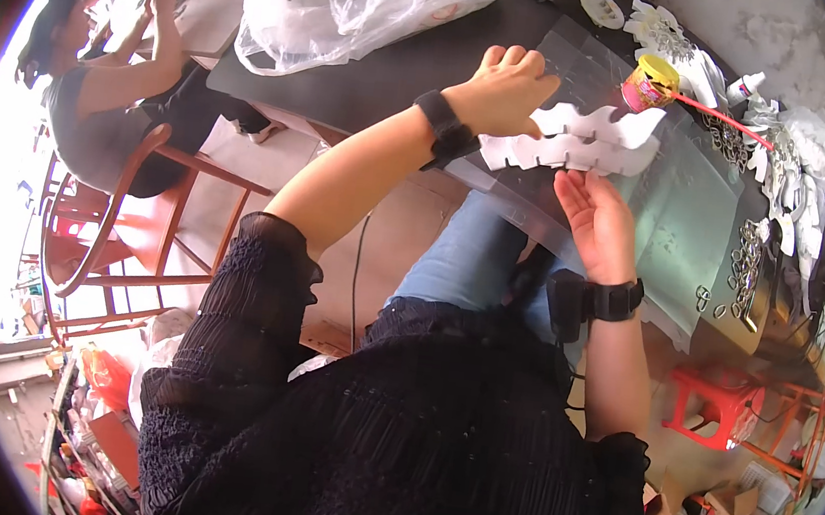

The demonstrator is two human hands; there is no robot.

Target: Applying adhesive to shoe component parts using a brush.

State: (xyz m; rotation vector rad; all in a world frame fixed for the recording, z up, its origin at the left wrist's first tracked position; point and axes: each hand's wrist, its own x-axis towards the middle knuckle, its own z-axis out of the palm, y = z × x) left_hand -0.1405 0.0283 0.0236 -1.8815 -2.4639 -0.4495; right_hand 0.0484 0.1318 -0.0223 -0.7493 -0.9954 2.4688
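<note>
1. White wavy strips [599,156], two, one beyond the other: on the bench [288,99], close to its near edge, over a see-through sheet [688,216].
2. Left hand [505,96]: above the strips' left end, fingers bent, thumb pointing down to them. Cannot tell whether it grips.
3. Right hand [597,222]: palm turned up, fingers loosely spread, grasping nothing visible; fingertips at the lower strip's near side. Wrist hangs about the bench's near edge.
4. Tin [649,86] with yellow lid just beyond the strips' right end, limiting room that way. Red stick [718,121] slants from it toward the bench's crowded right edge.
5. Plastic bag [348,14], bulky, along the far left; dark top runs between it and the near edge.
6. Right of the right hand, the sheet lies flat as far as the metal rings [746,262] near the right edge.
7. Red stool [740,398] on the floor, off the near right corner.
</note>
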